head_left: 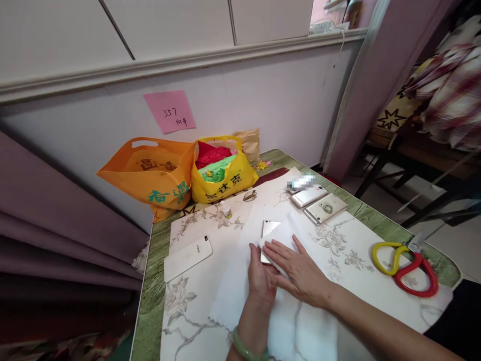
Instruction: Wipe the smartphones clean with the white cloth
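Observation:
Under a white cloth (240,271) with zigzag-cut edges, a light-coloured phone (269,227) lies partly covered near the middle of the table. My right hand (300,273) rests flat on a fold of the cloth over the phone, fingers stretched and somewhat apart. Cupped at the phone's near left edge, my left hand (261,281) holds it with the thumb raised alongside; its other fingers are mostly hidden. A green bangle (246,348) circles my left wrist. More of the cloth spreads beneath both hands.
A white phone (188,258) lies left; several more, including a gold phone (325,208), lie back right. Large scissors (406,263) are by the right edge. A small bottle (226,209), glasses (249,195), an orange bag (146,173) and a yellow bag (225,180) stand farther back.

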`<state>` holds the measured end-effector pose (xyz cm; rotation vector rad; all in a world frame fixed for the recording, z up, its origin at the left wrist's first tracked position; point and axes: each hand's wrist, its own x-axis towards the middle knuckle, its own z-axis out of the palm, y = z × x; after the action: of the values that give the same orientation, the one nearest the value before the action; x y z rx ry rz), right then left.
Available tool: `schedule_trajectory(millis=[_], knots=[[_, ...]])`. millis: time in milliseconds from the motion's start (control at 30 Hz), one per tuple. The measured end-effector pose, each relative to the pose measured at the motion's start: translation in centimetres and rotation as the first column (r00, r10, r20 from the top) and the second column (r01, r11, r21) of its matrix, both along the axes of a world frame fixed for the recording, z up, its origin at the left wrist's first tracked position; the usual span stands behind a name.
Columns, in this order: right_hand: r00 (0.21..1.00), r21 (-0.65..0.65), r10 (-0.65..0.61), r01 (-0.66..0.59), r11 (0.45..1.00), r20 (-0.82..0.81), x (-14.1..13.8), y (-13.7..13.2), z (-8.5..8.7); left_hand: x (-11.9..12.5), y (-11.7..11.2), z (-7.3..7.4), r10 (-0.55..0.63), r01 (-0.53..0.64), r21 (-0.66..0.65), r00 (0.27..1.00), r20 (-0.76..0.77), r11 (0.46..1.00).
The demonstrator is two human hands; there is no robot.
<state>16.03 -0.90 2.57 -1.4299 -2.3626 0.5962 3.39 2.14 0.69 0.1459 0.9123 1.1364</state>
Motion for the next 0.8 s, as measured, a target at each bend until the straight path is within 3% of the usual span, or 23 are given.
schedule_trajectory(millis=[233,333,500,567,667,800], knots=[[0.980,-0.110,-0.182,0.190,0.976,0.082,-0.3,7.6,-0.1,-0.1,0.4,1.0,-0.075,0.048,0.104,0.960,0.268,0.993],[0.972,-0.072,-0.216,0.223,0.972,0.089,-0.1,6.9,-0.3,-0.2,0.4,1.2,-0.057,0.037,0.085,0.966,0.251,0.996],[1.000,-0.008,0.003,-0.003,1.000,0.011,-0.2,0.5,-0.2,-0.3,0.1,0.6,-0.022,0.026,-0.041,0.994,0.109,0.999],[0.999,0.012,0.040,-0.040,0.999,-0.007,-0.2,-0.9,-0.2,-0.2,0.1,0.2,-0.020,0.026,-0.066,0.996,0.089,0.997],[1.000,0.023,-0.019,0.019,1.000,0.017,0.0,0.5,-0.4,-0.2,0.3,0.2,-0.022,0.026,-0.044,0.996,0.090,0.999],[0.982,-0.027,-0.176,0.179,0.984,0.071,0.3,5.4,-0.7,-0.1,0.6,0.6,-0.023,0.008,0.073,0.979,0.201,0.997]])
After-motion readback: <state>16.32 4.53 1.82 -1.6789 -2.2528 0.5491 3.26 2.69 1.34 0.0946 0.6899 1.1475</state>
